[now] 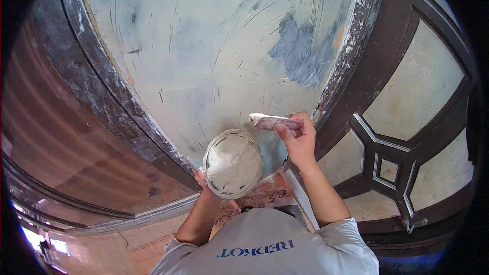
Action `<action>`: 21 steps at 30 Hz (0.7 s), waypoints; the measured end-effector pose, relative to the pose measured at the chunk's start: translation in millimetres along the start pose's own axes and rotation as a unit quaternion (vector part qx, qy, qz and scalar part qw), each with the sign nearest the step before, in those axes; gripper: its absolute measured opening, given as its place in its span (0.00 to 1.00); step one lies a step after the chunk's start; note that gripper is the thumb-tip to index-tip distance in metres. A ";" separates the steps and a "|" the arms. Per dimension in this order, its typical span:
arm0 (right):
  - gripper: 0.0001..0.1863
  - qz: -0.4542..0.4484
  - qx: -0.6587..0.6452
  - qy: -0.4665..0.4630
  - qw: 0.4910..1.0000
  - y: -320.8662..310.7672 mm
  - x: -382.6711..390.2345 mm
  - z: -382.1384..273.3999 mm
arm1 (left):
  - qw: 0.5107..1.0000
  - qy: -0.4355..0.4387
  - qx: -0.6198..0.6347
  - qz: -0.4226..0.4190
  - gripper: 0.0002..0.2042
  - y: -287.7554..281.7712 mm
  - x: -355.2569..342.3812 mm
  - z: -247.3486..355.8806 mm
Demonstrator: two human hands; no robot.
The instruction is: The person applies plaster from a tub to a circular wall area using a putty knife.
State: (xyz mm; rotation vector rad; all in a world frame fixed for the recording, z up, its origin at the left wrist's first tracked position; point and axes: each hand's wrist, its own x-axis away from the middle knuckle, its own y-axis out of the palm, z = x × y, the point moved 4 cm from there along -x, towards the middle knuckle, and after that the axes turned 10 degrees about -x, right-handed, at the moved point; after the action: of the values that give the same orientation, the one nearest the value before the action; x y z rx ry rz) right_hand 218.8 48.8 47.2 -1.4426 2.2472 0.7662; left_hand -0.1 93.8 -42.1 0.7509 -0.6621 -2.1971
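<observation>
My left hand (pixel 202 179) grips the side of a round tub (pixel 233 163) of pale putty, its rim smeared all around. Most of the left fingers are hidden under or behind the tub. To the right, my right hand (pixel 300 140) is closed around a putty-coated putty knife (pixel 272 122), thumb on top, with a white ridge of putty along its left end. The knife is held above and to the right of the tub, apart from it. Both hands are in front of a pale panel (pixel 204 56) covered in streaked putty, with a grey-blue patch at its upper right.
A dark, putty-spattered frame (pixel 346 61) borders the panel. On the right stands a dark lattice (pixel 392 147) with pale panes and a metal latch (pixel 410 224). Glossy brown glass-like panels (pixel 91 132) are at left. Printed brown sheeting (pixel 147 244) lies on the floor.
</observation>
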 end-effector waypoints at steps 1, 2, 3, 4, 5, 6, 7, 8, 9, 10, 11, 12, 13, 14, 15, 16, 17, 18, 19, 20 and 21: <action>0.14 0.004 0.005 0.026 1.000 -2.8 0.3 1.3 | 0.999 -0.001 0.047 0.005 0.52 0.5 1.1 -4.1; 0.14 0.008 0.010 0.052 0.999 -5.6 0.5 3.0 | 0.999 -0.002 0.048 0.007 0.52 2.8 1.9 -7.1; 0.14 0.007 0.009 0.055 0.998 -8.2 -0.3 3.2 | 0.998 -0.017 0.056 0.034 0.50 4.8 2.8 -10.5; 0.14 0.005 0.008 0.050 0.999 -12.1 -2.0 2.4 | 0.996 -0.030 0.065 0.060 0.49 6.7 3.7 -14.9; 0.13 0.002 0.006 0.045 0.999 -15.6 -3.2 1.6 | 0.995 -0.029 0.065 0.064 0.49 8.1 2.9 -18.2; 0.13 0.000 0.004 0.047 0.999 -19.1 -3.5 1.9 | 0.994 -0.042 0.048 0.092 0.49 7.1 1.1 -22.8; 0.12 -0.018 0.034 -0.003 0.999 -21.9 -7.2 -1.0 | 0.991 -0.054 0.031 0.120 0.50 9.4 -4.2 -24.8; 0.11 -0.036 0.064 -0.054 0.996 -24.7 -10.5 -4.5 | 0.991 -0.051 0.030 0.122 0.50 17.1 -7.5 -25.8; 0.11 -0.038 0.061 -0.055 0.996 -29.5 -14.2 -5.6 | 0.991 -0.045 0.068 0.109 0.48 29.1 -10.2 -26.9; 0.12 -0.060 0.104 -0.085 0.989 -30.1 -14.5 -8.2 | 0.989 -0.040 0.105 0.098 0.46 37.1 -11.0 -26.7; 0.13 -0.081 0.145 -0.115 0.979 -31.2 -14.6 -10.6 | 0.989 -0.039 0.102 0.102 0.46 38.7 -15.0 -27.7; 0.13 -0.082 0.141 -0.113 0.980 -35.1 -16.0 -11.0 | 0.988 -0.038 0.116 0.094 0.46 40.3 -21.0 -28.5; 0.15 -0.117 0.206 -0.161 0.958 -36.7 -15.7 -15.4 | 0.987 -0.036 0.132 0.087 0.47 42.9 -24.7 -30.6; 0.17 -0.151 0.270 -0.209 0.928 -38.0 -14.4 -18.2 | 0.986 -0.049 0.147 0.068 0.47 44.9 -25.4 -32.2; 0.17 -0.152 0.266 -0.207 0.929 -43.7 -13.9 -13.4 | 0.986 -0.048 0.144 0.072 0.47 48.2 -27.7 -32.7; 0.18 -0.138 0.268 -0.236 0.924 -53.2 -13.6 -7.0 | 0.985 -0.059 0.131 0.094 0.51 54.3 -35.2 -33.5; 0.19 -0.124 0.270 -0.265 0.917 -61.5 -13.5 -2.8 | 0.984 -0.069 0.117 0.117 0.55 60.4 -39.5 -34.3; 0.19 -0.120 0.276 -0.285 0.910 -68.3 -13.7 -1.3 | 0.983 -0.084 0.121 0.110 0.55 68.6 -40.4 -35.0; 0.19 -0.121 0.273 -0.284 0.911 -71.7 -15.5 -1.3 | 0.983 -0.083 0.120 0.113 0.55 73.5 -42.1 -35.7; 0.19 -0.118 0.274 -0.296 0.907 -74.6 -17.5 -3.1 | 0.985 -0.073 0.122 0.102 0.55 79.1 -45.4 -36.2; 0.18 -0.114 0.276 -0.308 0.903 -77.7 -19.3 -3.9 | 0.986 -0.064 0.124 0.090 0.55 85.6 -47.6 -36.3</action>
State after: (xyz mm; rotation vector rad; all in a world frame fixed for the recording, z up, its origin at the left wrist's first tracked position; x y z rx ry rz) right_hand 297.6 34.5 41.9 -0.9787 1.5881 0.3782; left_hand 91.0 68.6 2.4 0.6491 -1.0411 -2.0313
